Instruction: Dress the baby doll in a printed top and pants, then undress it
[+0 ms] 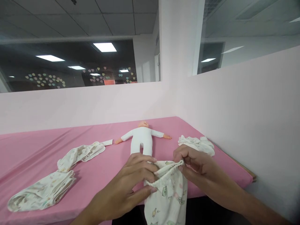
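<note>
A pair of white baby pants (pixel 167 193) with a small coloured print hangs from both hands at the front edge of the table. My left hand (pixel 133 179) grips one side of the gathered elastic waistband, thumb outside. At the opposite end of the waistband, my right hand (pixel 194 164) pinches the edge between thumb and fingers. Just beyond lies a baby doll (pixel 142 137) in a white suit, on its back with arms spread; my left hand and the pants hide its feet.
Pink cloth covers the table (pixel 100 178). On the left lie a folded printed cloth (pixel 42 192) and a crumpled printed garment (pixel 81 154). Another bunched white garment (pixel 198 145) sits beyond my right hand. A wall (pixel 253 118) bounds the right side, and windows are behind.
</note>
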